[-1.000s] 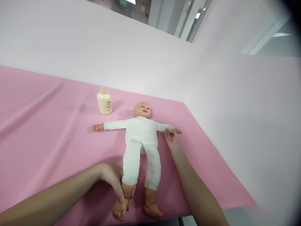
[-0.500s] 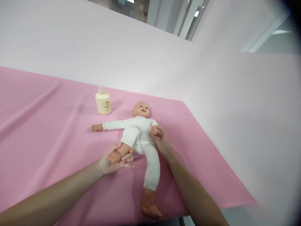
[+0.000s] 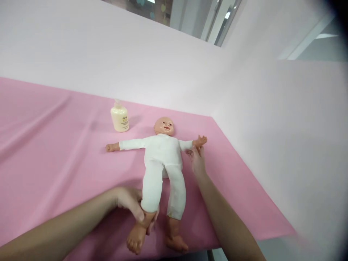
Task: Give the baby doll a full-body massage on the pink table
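A baby doll (image 3: 164, 152) with a white cloth body lies on its back, head away from me. My left hand (image 3: 133, 204) is wrapped round its ankle on the left side, with the thumb on top and fingertips showing past the far side. That leg is stretched straight toward me. At the right, my right hand (image 3: 198, 157) grips the doll's forearm just below its wrist, and the arm reaches out sideways. The doll's other arm lies stretched to the left, and its other leg rests untouched near the front edge.
A pale yellow pump bottle (image 3: 120, 117) stands behind the doll's left-side arm. Pink cloth (image 3: 67, 156) with a few creases covers the table. White walls (image 3: 130, 58) rise at the back and right, and a window (image 3: 190, 18) is at the top.
The doll's bent leg has been straightened toward me by my left hand. My right hand has moved the doll's arm from across its chest outward to the right.
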Available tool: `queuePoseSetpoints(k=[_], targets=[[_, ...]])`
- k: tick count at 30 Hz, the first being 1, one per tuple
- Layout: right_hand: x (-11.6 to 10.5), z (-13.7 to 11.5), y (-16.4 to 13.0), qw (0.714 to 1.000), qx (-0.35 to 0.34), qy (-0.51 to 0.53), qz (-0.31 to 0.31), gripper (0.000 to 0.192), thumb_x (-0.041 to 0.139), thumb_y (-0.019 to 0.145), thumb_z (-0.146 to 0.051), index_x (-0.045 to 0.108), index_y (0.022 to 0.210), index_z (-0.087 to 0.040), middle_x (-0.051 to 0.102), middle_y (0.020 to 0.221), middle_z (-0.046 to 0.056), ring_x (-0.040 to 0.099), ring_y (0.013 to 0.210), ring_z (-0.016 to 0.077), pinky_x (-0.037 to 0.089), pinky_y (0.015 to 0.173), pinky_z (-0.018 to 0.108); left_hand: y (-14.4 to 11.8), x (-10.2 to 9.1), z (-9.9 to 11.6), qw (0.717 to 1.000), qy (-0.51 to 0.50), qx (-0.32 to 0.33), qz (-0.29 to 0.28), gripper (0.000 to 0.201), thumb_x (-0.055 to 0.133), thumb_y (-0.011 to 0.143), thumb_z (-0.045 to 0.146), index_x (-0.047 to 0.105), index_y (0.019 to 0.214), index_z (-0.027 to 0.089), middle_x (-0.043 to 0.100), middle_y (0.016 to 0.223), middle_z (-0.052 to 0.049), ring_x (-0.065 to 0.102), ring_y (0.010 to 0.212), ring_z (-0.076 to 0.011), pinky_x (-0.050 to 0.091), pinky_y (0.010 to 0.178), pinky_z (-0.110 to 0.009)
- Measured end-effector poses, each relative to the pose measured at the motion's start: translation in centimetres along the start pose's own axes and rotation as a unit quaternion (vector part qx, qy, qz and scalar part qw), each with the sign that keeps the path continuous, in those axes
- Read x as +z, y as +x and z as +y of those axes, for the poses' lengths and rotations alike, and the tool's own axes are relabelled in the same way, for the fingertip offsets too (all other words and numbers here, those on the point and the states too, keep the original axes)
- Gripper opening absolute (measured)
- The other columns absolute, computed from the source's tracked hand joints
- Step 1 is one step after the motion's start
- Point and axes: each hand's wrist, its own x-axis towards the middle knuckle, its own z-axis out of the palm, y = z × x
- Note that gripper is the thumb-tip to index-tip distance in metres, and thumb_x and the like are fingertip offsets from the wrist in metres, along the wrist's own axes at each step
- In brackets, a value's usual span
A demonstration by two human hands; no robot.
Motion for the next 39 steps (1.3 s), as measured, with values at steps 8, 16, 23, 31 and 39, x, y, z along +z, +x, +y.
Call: queuePoseSetpoints(k=[8, 16, 23, 31, 39], targets=[[-1.7, 1.1, 2.0, 0.956, 0.192, 0.16, 0.155, 0.009, 0.055, 0.08, -0.022, 0.052, 0.088, -0.022, 0.062, 0.078, -0.003, 0.067, 0.066, 0.011, 0.058, 0.07, 0.028, 0.4, -0.6, -0.8, 0.998, 0.057, -0.031, 0.005, 0.03, 0.073, 0.061, 0.017, 0.061, 0.089, 0.017, 0.068, 0.085, -0.006, 0.065, 0.084, -0.0249, 0.05, 0.075, -0.037], [0.0, 0.3, 0.3, 0.99, 0.111, 0.084, -0.027, 0.04, 0.064, 0.075, -0.035, 0.047, 0.112, -0.031, 0.065, 0.096, -0.002, 0.069, 0.078, 0.0154, 0.058, 0.067, 0.029, 0.2, -1.6, -2.1, 0.956, -0.205, 0.211, 0.01, 0.048, 0.065, 0.068, 0.056, 0.053, 0.091, 0.015, 0.055, 0.061, 0.0, 0.054, 0.057, -0.014, 0.047, 0.069, -0.033], [2.0, -0.2, -2.6, 0.945, -0.079, -0.195, -0.25, 0.039, 0.064, 0.076, -0.034, 0.054, 0.114, -0.028, 0.054, 0.125, 0.004, 0.057, 0.108, 0.0194, 0.046, 0.098, 0.04, 1.4, -1.4, -1.5, 0.913, -0.246, 0.188, 0.266, 0.05, 0.046, 0.083, 0.058, 0.057, 0.095, 0.011, 0.047, 0.07, 0.001, 0.042, 0.053, -0.0084, 0.043, 0.068, -0.031], [1.8, 0.3, -2.2, 0.966, -0.029, -0.149, -0.21, 0.042, 0.062, 0.078, -0.036, 0.049, 0.117, -0.029, 0.054, 0.123, 0.004, 0.063, 0.095, 0.0169, 0.052, 0.088, 0.037, 0.9, -0.9, -1.3, 0.983, -0.126, 0.116, 0.07, 0.049, 0.061, 0.077, 0.047, 0.054, 0.112, 0.013, 0.061, 0.086, -0.007, 0.061, 0.077, -0.021, 0.045, 0.077, -0.039], [0.1, 0.1, -0.2, 0.999, 0.04, -0.012, 0.025, 0.061, 0.059, 0.078, -0.036, 0.031, 0.132, -0.036, 0.051, 0.128, 0.002, 0.067, 0.084, 0.0139, 0.054, 0.085, 0.038, 0.3, 0.1, 0.3, 0.997, 0.071, -0.014, 0.027, 0.05, 0.067, 0.073, 0.041, 0.057, 0.117, 0.019, 0.066, 0.098, -0.006, 0.061, 0.098, -0.0245, 0.044, 0.088, -0.036]])
